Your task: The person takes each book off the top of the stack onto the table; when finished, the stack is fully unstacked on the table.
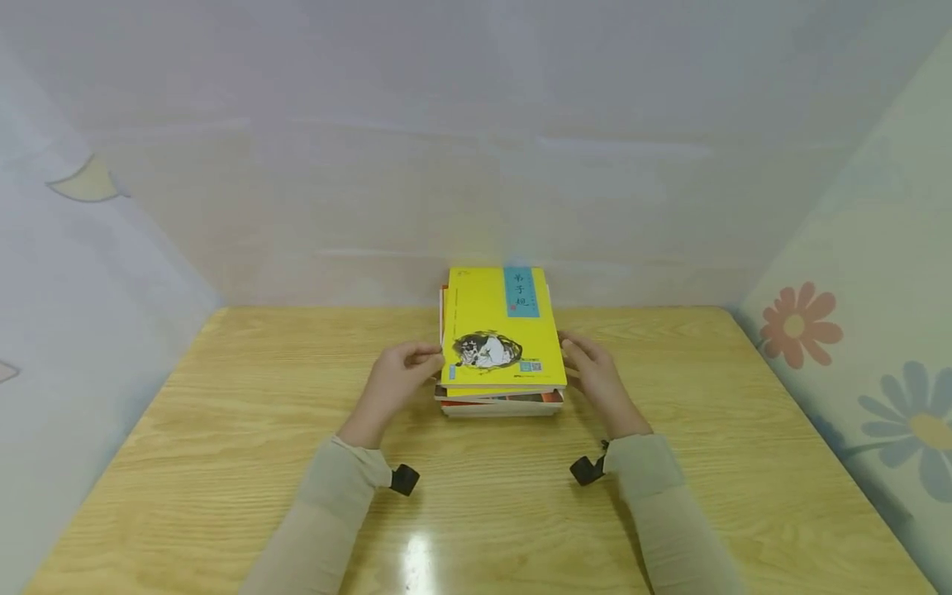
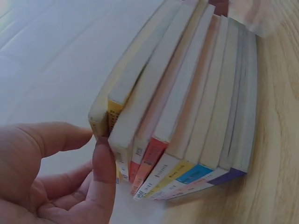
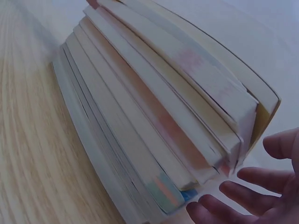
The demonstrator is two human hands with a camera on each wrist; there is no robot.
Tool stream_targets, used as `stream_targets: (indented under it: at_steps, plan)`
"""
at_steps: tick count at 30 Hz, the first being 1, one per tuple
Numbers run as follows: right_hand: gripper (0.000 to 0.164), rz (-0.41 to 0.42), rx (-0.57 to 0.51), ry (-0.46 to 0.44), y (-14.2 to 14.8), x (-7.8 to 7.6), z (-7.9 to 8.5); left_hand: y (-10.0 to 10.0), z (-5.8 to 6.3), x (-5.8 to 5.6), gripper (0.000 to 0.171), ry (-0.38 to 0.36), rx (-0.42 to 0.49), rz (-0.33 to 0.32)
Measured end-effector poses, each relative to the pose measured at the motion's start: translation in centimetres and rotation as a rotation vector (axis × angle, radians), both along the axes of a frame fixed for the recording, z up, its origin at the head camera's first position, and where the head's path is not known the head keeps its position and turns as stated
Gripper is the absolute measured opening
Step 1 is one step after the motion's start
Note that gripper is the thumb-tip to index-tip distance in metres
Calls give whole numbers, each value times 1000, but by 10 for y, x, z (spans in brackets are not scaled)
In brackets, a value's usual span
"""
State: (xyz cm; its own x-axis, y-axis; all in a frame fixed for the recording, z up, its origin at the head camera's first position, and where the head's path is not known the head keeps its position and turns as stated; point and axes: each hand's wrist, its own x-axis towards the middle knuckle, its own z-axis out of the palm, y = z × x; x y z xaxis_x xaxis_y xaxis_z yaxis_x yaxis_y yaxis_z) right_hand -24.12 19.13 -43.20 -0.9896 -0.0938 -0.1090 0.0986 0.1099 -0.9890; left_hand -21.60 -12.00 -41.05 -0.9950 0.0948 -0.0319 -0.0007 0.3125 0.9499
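Note:
A yellow book (image 1: 479,310) with a blue title strip and a black-and-white drawing lies on top of a stack of books (image 1: 502,410). My left hand (image 1: 394,376) is at the stack's left side. In the left wrist view, its thumb and index finger pinch the top book (image 2: 99,115) by a near corner of its edge. On the other side, my right hand (image 1: 598,376) has its fingers spread and loosely bent. The right wrist view has these fingers (image 3: 254,179) close beside the stack's corner, the thumb apart from the top book (image 3: 268,100).
The stack stands at the far edge of a wooden table (image 1: 297,364), against a pale wall covering (image 1: 387,198). Painted flowers (image 1: 794,325) decorate the right side wall. Each wrist carries a small black camera (image 1: 405,479).

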Motion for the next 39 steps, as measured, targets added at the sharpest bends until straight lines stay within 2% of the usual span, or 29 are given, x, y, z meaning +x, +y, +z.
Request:
stream_targets:
  at_steps: [4, 8, 13, 19, 24, 31, 35, 39]
  plan:
    - [55, 4, -13, -35, -4, 2, -1, -1, -1, 2, 49, -54, 43, -15]
    - [55, -2, -6, -27, -3, 4, -1, 1, -2, 2, 55, -102, 76, -7]
    - [55, 11, -9, -23, -3, 6, -1, -1, -4, 2, 52, -194, 195, 4]
    - [56, 41, -27, -7, -5, 6, -1, -15, -3, 0, 53, -268, 321, -97]
    - [60, 39, -15, -12, -5, 6, 0, -25, 0, -2, 47, -262, 414, -134]
    - [67, 8, 52, -25, -3, 7, -2, -25, -1, -4, 47, -231, 437, -141]
    - [76, 31, 101, -31, -3, 7, -6, -25, -3, -5, 48, -172, 473, -128]
    - [80, 42, 98, -20, -3, 7, -9, -28, -1, -5, 48, -95, 514, -128]
